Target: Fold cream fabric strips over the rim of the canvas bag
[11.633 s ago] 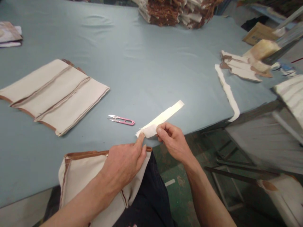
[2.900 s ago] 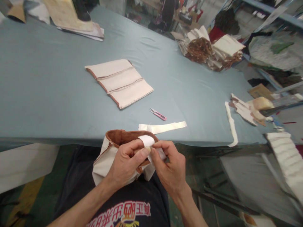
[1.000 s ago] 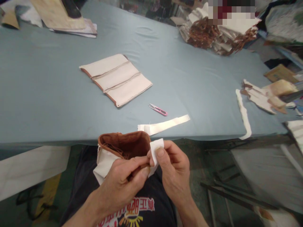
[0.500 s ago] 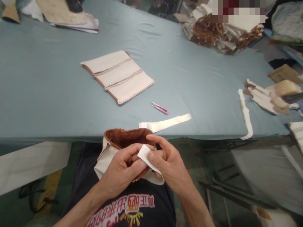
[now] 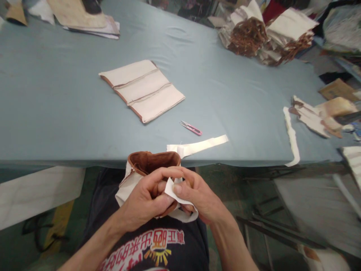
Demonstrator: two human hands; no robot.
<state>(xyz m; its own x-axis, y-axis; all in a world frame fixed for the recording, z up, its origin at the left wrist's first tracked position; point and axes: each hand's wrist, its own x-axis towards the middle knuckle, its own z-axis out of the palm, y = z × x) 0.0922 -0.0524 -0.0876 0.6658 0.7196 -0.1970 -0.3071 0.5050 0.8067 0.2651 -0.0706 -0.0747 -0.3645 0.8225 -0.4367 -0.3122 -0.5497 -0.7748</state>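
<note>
A cream fabric pouch with a brown lining sits in front of me at the table edge, its mouth facing up. My left hand is closed on the pouch's near side; its fingertips are partly hidden. My right hand pinches a white strip between thumb and fingers, against the pouch. The strip curls down below the right hand. Both hands touch at the fingers. Just beyond the pouch, a second cream strip lies on the table, with pink thread snips behind it.
On the blue-green table lies a flat cream panel with brown edging. A stack of brown-and-cream pieces is at the back right. Fabric scraps and a narrow white strip lie on the right. Flat pieces are at the far left.
My right hand's index finger, raised over the pouch mouth before, has come down to meet the left fingers. The white strip is now folded over more at its top.
</note>
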